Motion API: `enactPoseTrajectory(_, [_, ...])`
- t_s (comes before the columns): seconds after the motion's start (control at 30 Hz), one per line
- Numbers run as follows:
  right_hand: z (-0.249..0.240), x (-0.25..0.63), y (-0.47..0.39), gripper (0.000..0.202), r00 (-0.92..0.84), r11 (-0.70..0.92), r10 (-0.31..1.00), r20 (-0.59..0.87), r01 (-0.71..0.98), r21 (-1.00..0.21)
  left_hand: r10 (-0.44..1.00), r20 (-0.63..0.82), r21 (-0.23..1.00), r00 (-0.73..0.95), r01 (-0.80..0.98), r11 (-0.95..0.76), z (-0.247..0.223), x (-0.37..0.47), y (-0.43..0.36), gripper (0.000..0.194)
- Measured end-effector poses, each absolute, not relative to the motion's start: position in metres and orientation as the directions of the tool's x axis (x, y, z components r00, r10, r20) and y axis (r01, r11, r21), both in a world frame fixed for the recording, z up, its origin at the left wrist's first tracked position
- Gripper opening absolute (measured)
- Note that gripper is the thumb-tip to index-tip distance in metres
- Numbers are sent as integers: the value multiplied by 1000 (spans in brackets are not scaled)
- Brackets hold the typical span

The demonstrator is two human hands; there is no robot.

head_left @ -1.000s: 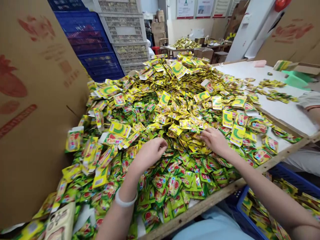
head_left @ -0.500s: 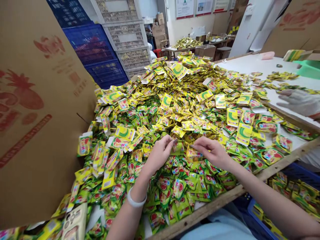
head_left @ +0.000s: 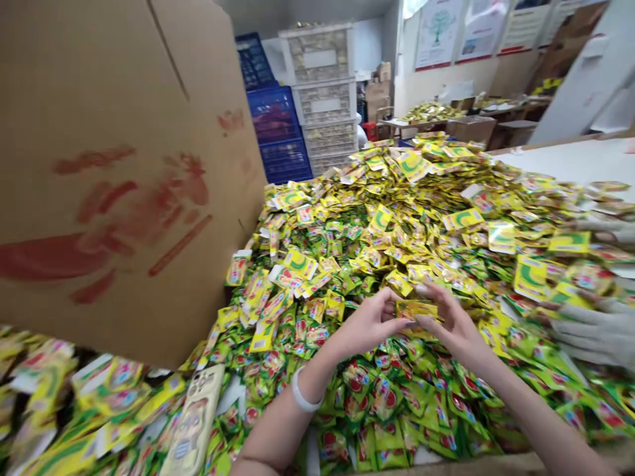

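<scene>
A small yellow candy packet (head_left: 415, 309) is held level between my two hands, above the front of a big heap of packets. My left hand (head_left: 374, 320), with a white band on its wrist, pinches the packet's left end. Thumb and fingers of my right hand (head_left: 454, 324) close on its right end. Green packets with a watermelon print (head_left: 384, 396) lie right below my hands. Behind them the heap turns to yellow packets (head_left: 421, 254) and flat yellow boxes (head_left: 300, 263).
A large cardboard carton (head_left: 124, 198) stands at the left. Near its foot lies a phone in a cream case (head_left: 193, 423). On the right, a co-worker's gloved hands (head_left: 595, 327) reach into the heap. Stacked blue crates (head_left: 282, 158) and white crates (head_left: 322, 86) stand behind.
My view has swung left, showing more of the carton. My hands have drawn closer together; the green packet by my left hand no longer shows there. The co-worker's gloved hands have come onto the heap.
</scene>
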State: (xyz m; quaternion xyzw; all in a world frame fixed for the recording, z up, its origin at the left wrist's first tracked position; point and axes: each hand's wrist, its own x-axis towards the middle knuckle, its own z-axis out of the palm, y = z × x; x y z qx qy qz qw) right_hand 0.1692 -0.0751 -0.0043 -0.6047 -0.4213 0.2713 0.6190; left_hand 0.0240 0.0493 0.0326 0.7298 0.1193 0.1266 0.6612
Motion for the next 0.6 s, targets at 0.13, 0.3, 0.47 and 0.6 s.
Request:
enactPoseTrajectory(0.13, [-11, 167, -81, 44, 339, 7, 940, -48, -160, -987, 391, 95, 867, 916, 117, -485, 43, 22, 40, 19])
enactPoseTrajectory(0.3, [-27, 184, -91, 46, 478, -28, 875, -77, -108, -994, 530, 83, 516, 844, 418, -747, 75, -5, 87, 37])
enactPoseTrajectory(0.47, [-38, 190, -94, 56, 445, -91, 878, -174, -202, -975, 890, 127, 170, 437, 875, -454, 93, -49, 187, 34])
enactPoseTrajectory(0.6, [-33, 176, -92, 62, 408, -69, 898, -163, -235, -970, 843, 14, 127, 538, 835, -536, 77, -57, 231, 50])
